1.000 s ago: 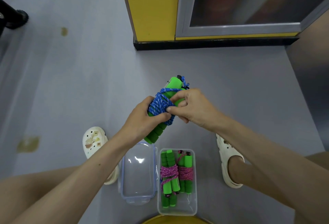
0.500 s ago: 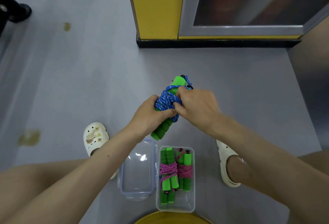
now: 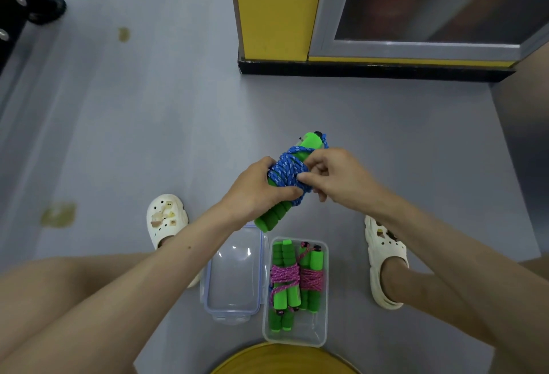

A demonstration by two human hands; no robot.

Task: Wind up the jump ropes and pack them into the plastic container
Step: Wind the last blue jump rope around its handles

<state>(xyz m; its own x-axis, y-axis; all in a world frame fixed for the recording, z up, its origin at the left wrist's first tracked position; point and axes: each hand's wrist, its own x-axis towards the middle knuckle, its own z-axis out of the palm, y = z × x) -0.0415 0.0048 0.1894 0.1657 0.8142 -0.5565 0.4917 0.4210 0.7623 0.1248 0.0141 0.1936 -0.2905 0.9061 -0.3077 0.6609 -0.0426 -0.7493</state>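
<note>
The lid (image 3: pixel 234 278) lies just left of the plastic container (image 3: pixel 312 333) holding two wound jump ropes (image 3: pixel 283 274); beyond both, my left hand (image 3: pixel 255 192) and right hand (image 3: pixel 338 180) hold a third rope (image 3: pixel 286 171).

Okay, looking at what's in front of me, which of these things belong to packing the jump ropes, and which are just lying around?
Part of the job: blue jump rope, gripped by the left hand and pinched by the right hand; pink jump ropes in the plastic container; lid beside it.

Not part of it: white clogs, yellow cabinet, black wheeled frame, floor stains.
</note>
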